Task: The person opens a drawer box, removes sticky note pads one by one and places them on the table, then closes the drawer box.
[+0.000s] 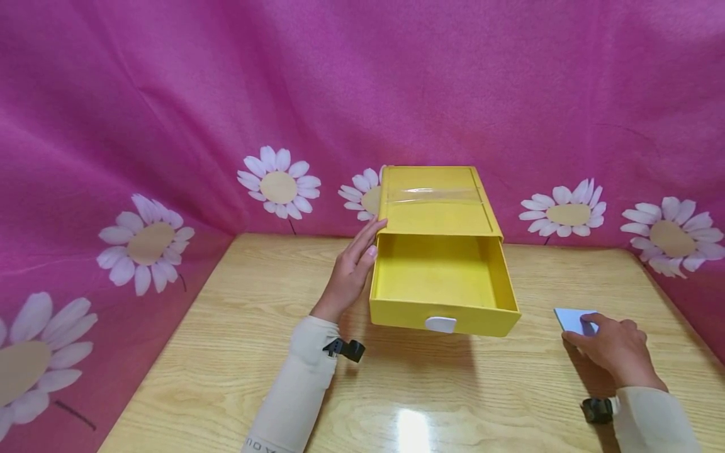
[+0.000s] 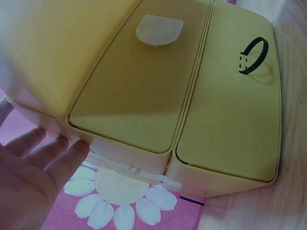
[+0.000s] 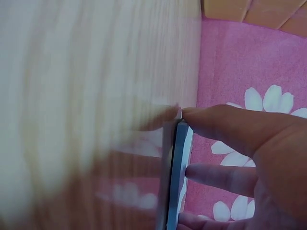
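A yellow drawer unit (image 1: pixel 433 211) stands on the table, its top drawer (image 1: pixel 444 321) pulled out, with bare floor showing inside and a white tab on the front. My left hand (image 1: pixel 352 270) rests its extended fingers against the unit's left side; the left wrist view shows the fingertips (image 2: pixel 79 148) touching that wall. Lower drawer fronts, one with a white tab (image 2: pixel 159 30) and one with a black loop handle (image 2: pixel 256 55), show there too. At right, my right hand (image 1: pixel 614 346) grips a flat light-blue square (image 1: pixel 569 319), thumb at its edge and fingers on its face.
A wooden table (image 1: pixel 238 327) extends around the unit. A pink cloth (image 1: pixel 362 82) printed with white daisies hangs behind and at both sides. Clear tape (image 1: pixel 436 195) crosses the unit's top. Black straps (image 1: pixel 348 349) are on both wrists.
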{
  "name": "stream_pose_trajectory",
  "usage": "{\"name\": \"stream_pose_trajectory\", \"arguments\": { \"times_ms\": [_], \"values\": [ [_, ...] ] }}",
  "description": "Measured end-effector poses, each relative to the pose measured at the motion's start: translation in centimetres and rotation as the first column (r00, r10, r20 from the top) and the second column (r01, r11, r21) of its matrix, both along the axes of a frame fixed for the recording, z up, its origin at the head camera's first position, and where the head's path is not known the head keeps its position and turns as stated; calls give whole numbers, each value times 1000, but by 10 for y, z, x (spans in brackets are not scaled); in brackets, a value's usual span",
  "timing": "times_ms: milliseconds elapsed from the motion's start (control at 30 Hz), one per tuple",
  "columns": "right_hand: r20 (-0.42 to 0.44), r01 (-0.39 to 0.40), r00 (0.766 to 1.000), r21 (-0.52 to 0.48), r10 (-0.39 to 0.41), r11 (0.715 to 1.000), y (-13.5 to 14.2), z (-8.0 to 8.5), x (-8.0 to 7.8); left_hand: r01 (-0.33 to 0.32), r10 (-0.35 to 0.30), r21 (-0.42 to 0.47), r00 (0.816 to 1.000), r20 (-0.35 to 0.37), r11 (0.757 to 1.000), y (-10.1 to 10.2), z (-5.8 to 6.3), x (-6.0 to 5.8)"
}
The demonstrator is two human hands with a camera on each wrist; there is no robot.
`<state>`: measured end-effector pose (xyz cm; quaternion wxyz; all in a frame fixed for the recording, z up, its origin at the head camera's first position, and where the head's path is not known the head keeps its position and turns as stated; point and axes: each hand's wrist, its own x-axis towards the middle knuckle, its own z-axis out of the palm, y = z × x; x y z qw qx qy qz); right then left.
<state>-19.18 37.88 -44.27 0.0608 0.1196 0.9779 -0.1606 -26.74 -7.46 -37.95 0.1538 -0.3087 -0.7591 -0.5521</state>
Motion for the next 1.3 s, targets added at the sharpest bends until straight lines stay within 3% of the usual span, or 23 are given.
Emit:
{"name": "stream_pose_trajectory", "arguments": {
  "times_ms": [400, 700, 933, 1100, 1300],
  "values": [
    [4, 14, 1000, 8, -14, 1000, 0, 0, -1, 0, 0, 0, 1000, -3, 1000, 0, 1, 1],
    [35, 45, 998, -15, -44, 999, 0, 3, -1, 11, -12, 12, 999, 33, 1000, 2, 26, 22],
    [12, 28, 1000, -7, -28, 1000, -2, 8, 0, -10, 10, -8, 1000, 17, 1000, 0, 2, 3],
    [-19, 21, 1000, -21, -22, 1000, -5, 15, 3, 2, -2, -1, 1000, -4, 1000, -1, -2, -1],
    [-120, -25, 992, -12, 23, 1000, -15, 24, 7, -3, 3, -14, 1000, -20, 1000, -1, -2, -1]
  ]
}}
